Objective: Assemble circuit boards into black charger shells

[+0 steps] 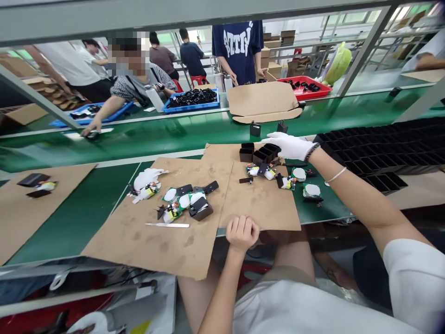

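Note:
My left hand [242, 232], bare, is closed in a fist at the front edge of the cardboard sheet [264, 208]; nothing shows in it. My right hand [292, 146], in a white glove, reaches toward the green belt with fingers stretched out and nothing visibly gripped. Close to its fingertips are several open black plastic cases [266, 153] and a black adapter [282, 126] on the belt. Another black adapter [255, 129] stands further left. Circuit boards [267, 171] with yellow and white parts lie below the glove. More boards [184, 200] and a black case [200, 208] lie left of my fist.
White tweezers [167, 225] and a loose white glove [148, 178] lie on the left cardboard. Rows of black cases [378, 148] fill the right side. Across the belt [156, 132], one person's hand [92, 127] touches a dark item; another person stands behind cardboard. A metal beam crosses overhead.

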{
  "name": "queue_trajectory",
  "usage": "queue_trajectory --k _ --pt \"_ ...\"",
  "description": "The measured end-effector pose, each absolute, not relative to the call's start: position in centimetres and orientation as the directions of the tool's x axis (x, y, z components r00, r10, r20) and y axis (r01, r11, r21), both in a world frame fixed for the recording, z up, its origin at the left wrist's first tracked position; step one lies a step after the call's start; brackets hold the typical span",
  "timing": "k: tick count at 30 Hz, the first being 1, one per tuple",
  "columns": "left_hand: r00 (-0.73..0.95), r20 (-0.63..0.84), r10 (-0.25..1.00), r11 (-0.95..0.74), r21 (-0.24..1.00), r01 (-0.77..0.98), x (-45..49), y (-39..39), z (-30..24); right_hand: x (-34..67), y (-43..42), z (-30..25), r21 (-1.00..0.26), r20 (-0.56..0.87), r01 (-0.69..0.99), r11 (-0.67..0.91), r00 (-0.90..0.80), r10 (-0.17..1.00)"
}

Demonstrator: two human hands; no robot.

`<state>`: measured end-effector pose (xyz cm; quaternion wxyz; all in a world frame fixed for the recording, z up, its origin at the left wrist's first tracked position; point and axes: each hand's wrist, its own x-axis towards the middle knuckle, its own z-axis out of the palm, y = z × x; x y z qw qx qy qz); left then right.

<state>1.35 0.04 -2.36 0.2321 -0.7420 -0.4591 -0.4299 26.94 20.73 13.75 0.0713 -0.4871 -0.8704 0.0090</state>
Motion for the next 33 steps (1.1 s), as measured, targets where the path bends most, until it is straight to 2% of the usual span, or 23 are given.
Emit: queue_trajectory --k 4,8,10,13,14,16,18,20,25,29,33 --pt "0.219 0.839 0.497 -0.465 0.045 0.884 1.2 0.1 -2.3 25.3 24.2 11.3 -0.022 0.006 0.824 0.565 -0.566 0.825" --pt "0.210 0.832 0.513 -0.477 0.072 0.876 1.1 0.2 -2.5 25.3 25.1 12.6 -0.024 -0.015 0.815 0.579 -0.579 0.815" --pt "0.193 0.824 0.533 -0.482 0.108 0.870 1.2 0.2 -2.6 25.7 24.1 14.5 -0.022 0.044 0.820 0.572 -0.571 0.820" --pt "0.157 0.789 0.593 -0.467 0.179 0.866 1.4 -0.2 -2.0 25.8 20.5 17.0 -0.086 0.231 0.804 0.588 -0.558 0.797" --pt "0.135 0.768 0.626 -0.450 0.214 0.867 1.6 -0.4 -1.5 25.5 19.0 17.4 -0.130 0.298 0.779 0.613 -0.559 0.774" --pt "0.041 0.688 0.725 -0.396 0.366 0.842 2.0 -0.3 -0.1 24.2 15.8 16.9 -0.198 0.372 0.706 0.680 -0.588 0.719" --pt "-0.081 0.540 0.838 -0.311 0.595 0.741 2.4 0.3 1.6 22.5 13.2 14.9 -0.245 0.331 0.644 0.725 -0.648 0.686" --pt "-0.126 0.402 0.907 -0.238 0.735 0.635 2.8 1.5 3.0 20.9 11.3 12.0 -0.313 0.312 0.638 0.703 -0.630 0.711" --pt "-0.073 0.247 0.966 -0.145 0.757 0.638 2.5 4.6 3.9 18.9 9.0 6.4 -0.479 0.436 0.646 0.594 -0.413 0.800" --pt "-0.045 0.245 0.969 -0.164 0.762 0.626 2.0 5.1 3.5 18.5 8.3 5.0 -0.575 0.455 0.604 0.552 -0.325 0.829" --pt "-0.025 0.259 0.966 -0.194 0.781 0.594 1.6 5.1 3.2 18.2 8.0 4.7 -0.597 0.448 0.607 0.524 -0.290 0.846"
